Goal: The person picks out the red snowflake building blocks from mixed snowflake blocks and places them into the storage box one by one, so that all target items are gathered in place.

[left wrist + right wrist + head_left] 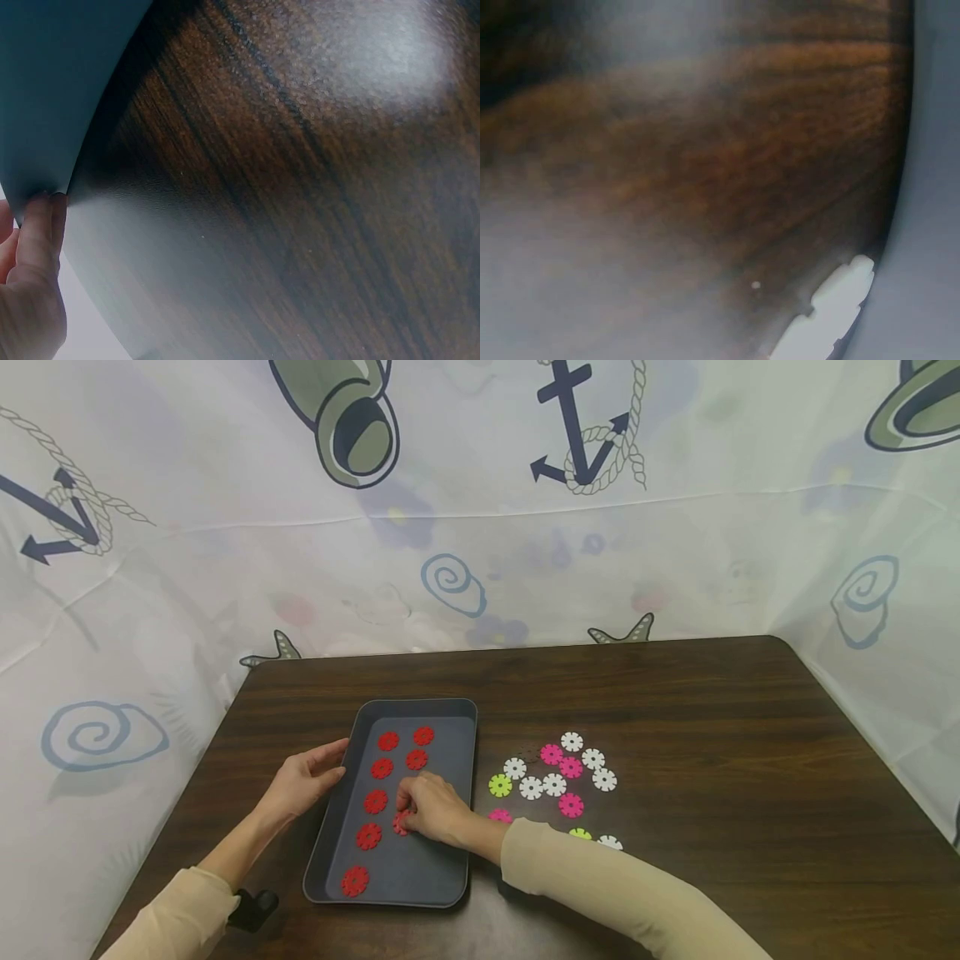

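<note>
A dark grey rectangular tray (431, 881) stands on the table, holding several red notched discs (368, 837) in two columns. My left hand (302, 782) touches the tray's left side with fairly straight fingers; in the left wrist view its fingers (37, 240) meet the tray wall (64, 82). Over the middle of the tray, my right hand (435, 810) pinches another red disc (401, 823) at the right column, partly hidden by the fingers. The right wrist view shows neither this hand nor the disc, only the tray's outer wall (941, 180).
Right of the tray lie loose notched discs: white (554, 785), pink (571, 805) and yellow-green (500, 785). My right sleeve (600, 885) partly covers some. The dark wooden table (750, 777) extends to both sides, with a printed cloth (487, 527) behind it.
</note>
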{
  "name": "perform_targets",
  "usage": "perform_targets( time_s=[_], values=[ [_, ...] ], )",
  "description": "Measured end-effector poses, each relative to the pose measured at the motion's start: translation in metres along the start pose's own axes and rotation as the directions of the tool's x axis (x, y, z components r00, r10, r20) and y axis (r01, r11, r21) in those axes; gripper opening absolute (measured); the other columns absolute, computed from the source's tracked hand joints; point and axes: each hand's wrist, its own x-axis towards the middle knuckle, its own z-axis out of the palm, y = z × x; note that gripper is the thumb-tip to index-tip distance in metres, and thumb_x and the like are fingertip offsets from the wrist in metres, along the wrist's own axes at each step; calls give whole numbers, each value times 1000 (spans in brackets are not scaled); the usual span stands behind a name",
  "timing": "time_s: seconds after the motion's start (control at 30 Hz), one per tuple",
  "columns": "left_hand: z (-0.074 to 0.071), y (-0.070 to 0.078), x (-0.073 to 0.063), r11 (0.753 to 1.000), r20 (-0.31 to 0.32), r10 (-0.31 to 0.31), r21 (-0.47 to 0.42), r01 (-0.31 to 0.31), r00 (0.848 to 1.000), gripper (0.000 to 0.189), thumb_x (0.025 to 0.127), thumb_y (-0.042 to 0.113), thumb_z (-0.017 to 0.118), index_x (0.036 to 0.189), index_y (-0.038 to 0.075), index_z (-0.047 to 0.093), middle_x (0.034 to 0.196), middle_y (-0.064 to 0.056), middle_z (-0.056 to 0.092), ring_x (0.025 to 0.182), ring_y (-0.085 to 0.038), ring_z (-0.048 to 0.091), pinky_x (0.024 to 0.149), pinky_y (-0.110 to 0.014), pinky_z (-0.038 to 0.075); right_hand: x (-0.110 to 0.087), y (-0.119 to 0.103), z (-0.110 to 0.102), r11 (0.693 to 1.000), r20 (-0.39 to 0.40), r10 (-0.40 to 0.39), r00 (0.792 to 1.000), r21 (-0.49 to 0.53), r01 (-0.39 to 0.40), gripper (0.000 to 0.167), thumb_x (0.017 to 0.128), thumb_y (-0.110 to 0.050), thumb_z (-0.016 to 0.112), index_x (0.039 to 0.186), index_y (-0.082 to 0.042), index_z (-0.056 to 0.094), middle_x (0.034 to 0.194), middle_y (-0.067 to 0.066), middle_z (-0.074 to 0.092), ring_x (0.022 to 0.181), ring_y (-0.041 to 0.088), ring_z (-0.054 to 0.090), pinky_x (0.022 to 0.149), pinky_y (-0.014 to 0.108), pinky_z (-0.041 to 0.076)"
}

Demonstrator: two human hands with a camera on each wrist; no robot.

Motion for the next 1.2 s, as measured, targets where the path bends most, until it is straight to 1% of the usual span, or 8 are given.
perform_targets(
  time_s=[0.17,0.3,0.53,0.63,0.73,0.83,1.03,1.2],
  values=[
    [1,-1,0,1000,-3,-6,-8,5,1000,51,93,4,55,141,-4,37,135,-29,47,116,-39,54,85,-30,54,0,1,1,1000,-3,3,1000,7,-3,12,75,-11,78,78,-11,66,69,-4,55,70,2,45,64,17,38],
    [1,-1,0,1000,-4,-5,-10,5,1000,51,93,4,55,141,-4,38,135,-29,47,116,-39,54,85,-30,54,0,1,1,999,-4,11,1000,33,-11,11,76,-10,77,79,-11,66,69,-3,55,69,1,44,63,16,37],
    [1,-2,1,1000,-2,3,-8,-3,1000,51,93,4,55,140,-5,38,134,-30,48,116,-39,54,84,-29,54,0,-2,-4,994,-24,-2,1000,107,4,12,75,-6,76,80,-8,65,64,-7,46,66,2,40,59,15,34],
    [1,-2,0,1000,-3,6,-8,-6,1000,51,93,3,55,140,-5,38,134,-30,47,116,-39,54,83,-29,54,-2,-5,-9,988,-32,-7,999,151,12,12,76,-5,76,82,-6,65,65,-7,46,67,2,41,60,15,35],
    [1,-2,0,1000,-2,5,-7,-5,1000,51,93,3,55,140,-5,38,134,-30,47,116,-40,54,83,-29,54,-5,-7,-16,980,-41,-7,999,198,15,13,75,-4,76,83,-5,66,67,-6,50,67,2,43,60,15,37],
    [1,-1,0,1000,1,1,-1,-1,1000,51,93,4,54,141,-5,37,134,-30,47,116,-40,54,83,-29,54,-10,-6,-25,968,-47,4,999,250,8,12,76,-4,75,85,-4,66,68,-4,53,64,1,45,58,15,39],
    [0,0,0,1000,4,3,10,-3,1000,51,94,5,55,141,-4,37,135,-29,47,118,-39,53,84,-28,54,-23,5,-46,944,-54,46,997,329,-26,12,81,-3,71,91,-1,65,70,-2,52,55,3,48,50,16,43],
    [-1,1,0,1000,5,4,7,-4,1000,51,94,5,55,141,-4,37,135,-29,47,118,-39,53,84,-28,53,-37,17,-61,927,-61,70,996,372,-43,13,83,-2,69,94,1,64,71,1,54,54,5,49,49,17,43]
  ],
)
